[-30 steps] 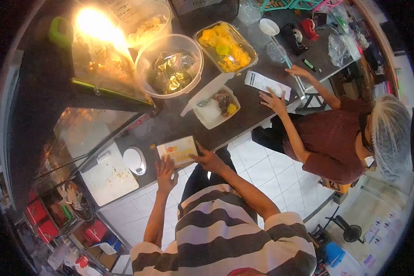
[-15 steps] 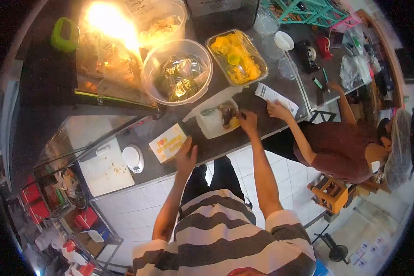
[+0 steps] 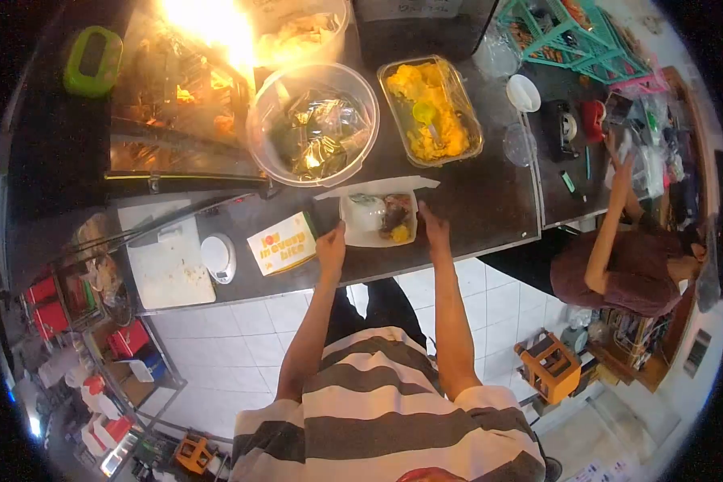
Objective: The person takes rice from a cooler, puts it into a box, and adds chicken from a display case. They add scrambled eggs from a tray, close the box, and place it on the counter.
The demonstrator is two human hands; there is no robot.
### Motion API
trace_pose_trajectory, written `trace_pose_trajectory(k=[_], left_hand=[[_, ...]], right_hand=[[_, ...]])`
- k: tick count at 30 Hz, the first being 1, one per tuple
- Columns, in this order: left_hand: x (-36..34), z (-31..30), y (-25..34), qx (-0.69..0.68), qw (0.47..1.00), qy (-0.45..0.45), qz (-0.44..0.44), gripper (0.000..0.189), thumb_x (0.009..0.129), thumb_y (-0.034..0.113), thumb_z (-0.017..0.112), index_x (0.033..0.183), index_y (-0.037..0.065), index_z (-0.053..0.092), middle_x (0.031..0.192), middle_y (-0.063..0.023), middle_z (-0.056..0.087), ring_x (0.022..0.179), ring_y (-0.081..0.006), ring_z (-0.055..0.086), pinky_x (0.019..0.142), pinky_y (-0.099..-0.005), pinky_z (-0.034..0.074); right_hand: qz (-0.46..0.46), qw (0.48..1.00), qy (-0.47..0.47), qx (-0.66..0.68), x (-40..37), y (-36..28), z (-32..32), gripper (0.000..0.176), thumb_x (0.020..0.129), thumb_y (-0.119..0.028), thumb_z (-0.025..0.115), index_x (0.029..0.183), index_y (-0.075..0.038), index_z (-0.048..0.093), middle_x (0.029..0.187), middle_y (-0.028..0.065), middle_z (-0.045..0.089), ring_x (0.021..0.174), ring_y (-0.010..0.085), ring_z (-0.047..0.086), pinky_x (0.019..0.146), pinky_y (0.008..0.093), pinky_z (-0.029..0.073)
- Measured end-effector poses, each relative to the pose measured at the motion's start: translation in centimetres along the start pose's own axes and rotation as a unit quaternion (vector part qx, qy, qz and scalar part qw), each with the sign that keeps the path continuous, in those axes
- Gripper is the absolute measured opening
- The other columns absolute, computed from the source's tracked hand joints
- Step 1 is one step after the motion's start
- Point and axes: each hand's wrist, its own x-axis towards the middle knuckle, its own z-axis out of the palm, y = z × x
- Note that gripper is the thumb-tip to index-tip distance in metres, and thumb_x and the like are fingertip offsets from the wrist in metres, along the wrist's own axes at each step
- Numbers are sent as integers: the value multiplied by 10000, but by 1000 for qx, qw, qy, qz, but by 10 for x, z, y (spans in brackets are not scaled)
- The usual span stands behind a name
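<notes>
Left hand: the left hand [image 3: 330, 247] was at the left edge of the open box, its fingers curled in and holding that side; how tightly could not be told.
Right hand: the right hand [image 3: 435, 231] was at the box's right edge, its fingers bent and partly hidden, holding that side.
Open box: the open box [image 3: 352, 231] sat between both hands at the middle of the frame, near the front edge of the dark surface [image 3: 482, 201], its lid folded back toward the top of the frame.
Food inside: white food [image 3: 368, 215] lay on the left, dark food [image 3: 397, 209] on the right, and yellow food [image 3: 400, 234] at the lower right.
Printed box: a printed box [image 3: 281, 244], closed, lay just left of the left hand.
Scale and board: a white scale [image 3: 218, 259] stood further left, beside a white cutting board [image 3: 161, 269].
Tub and tray: a clear tub [image 3: 313, 178] with shiny packets [image 3: 323, 132] stood above the open box; right of it was a clear tray [image 3: 475, 151] of yellow mash [image 3: 446, 104].
Co-worker: another person [image 3: 618, 269] in a dark red shirt was at the right, arms stretched toward clutter at the upper right.
</notes>
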Motion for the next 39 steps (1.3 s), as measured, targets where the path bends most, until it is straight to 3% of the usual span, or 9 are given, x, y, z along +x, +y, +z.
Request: trace_pose_trajectory(k=[7, 10, 12, 14, 16, 20, 26, 31, 39], left_hand=[[-20, 4, 18, -33, 998, -31, -39, 476, 861, 389, 663, 696, -56, 649, 567, -2, 494, 586, -113, 434, 552, -293, 353], [-18, 6, -9, -109, 987, -83, -90, 414, 849, 363, 688, 860, -51, 668, 744, -62, 620, 681, -152, 549, 620, -299, 434], [-16, 12, -9, -7, 991, 67, 114, 461, 825, 301, 716, 1085, -63, 603, 1019, -169, 645, 884, -239, 629, 763, -335, 496], [-27, -10, 80, 177, 907, 174, 339, 494, 830, 188, 692, 1239, -30, 519, 1199, -238, 565, 1043, -333, 603, 890, -362, 486], [-6, -21, 112, 214, 889, 135, 382, 416, 820, 131, 671, 1192, -13, 553, 1139, -227, 589, 1011, -351, 602, 871, -378, 490], [13, -41, 98, 327, 875, -76, 349, 257, 768, -12, 620, 1023, 20, 615, 972, -187, 629, 921, -374, 596, 809, -418, 494], [-27, -3, 36, 239, 934, -16, 265, 189, 751, 44, 662, 932, 9, 619, 905, -171, 649, 823, -311, 638, 730, -373, 510], [-26, 25, 2, -96, 991, 72, 51, 191, 833, 150, 695, 911, -14, 636, 895, -136, 693, 824, -168, 656, 740, -290, 494], [-41, 21, 18, -26, 990, 13, 139, 205, 852, 117, 636, 995, -30, 657, 917, -126, 680, 826, -170, 634, 766, -297, 493]], right_hand=[[-9, 991, -71, -115, -1, -18, -22, 541, 724, -401, 784, 1056, 14, 682, 889, 98, 697, 743, 139, 594, 703, 271, 464], [-76, 988, -55, -125, 1, -13, -39, 499, 745, -350, 783, 1087, -5, 669, 877, 99, 698, 788, 152, 607, 740, 290, 477], [-185, 973, 17, -140, -5, -44, -43, 474, 751, -284, 777, 1111, -4, 652, 917, 103, 694, 833, 175, 619, 757, 301, 490], [-282, 943, 90, -154, -25, -95, -46, 457, 757, -219, 772, 1136, -3, 635, 956, 107, 690, 877, 198, 631, 773, 312, 503], [-549, 760, -9, -348, -31, -149, -46, 430, 749, -74, 718, 1159, -7, 609, 1046, 141, 659, 938, 273, 627, 788, 342, 523], [-538, 722, -168, -401, -5, -127, -60, 430, 710, 23, 657, 1133, -16, 593, 1054, 165, 636, 927, 331, 612, 771, 370, 524], [-461, 828, -28, -316, -29, -40, -44, 388, 668, 107, 562, 1031, -30, 580, 1012, 171, 639, 955, 369, 602, 802, 427, 503], [-340, 905, -34, -254, -31, -18, -36, 422, 698, 94, 569, 1096, -46, 582, 1070, 167, 647, 1018, 351, 619, 832, 415, 498], [-313, 917, -60, -242, -36, -15, -37, 395, 723, 39, 586, 1107, -47, 623, 1067, 176, 668, 1009, 316, 647, 867, 372, 504]])
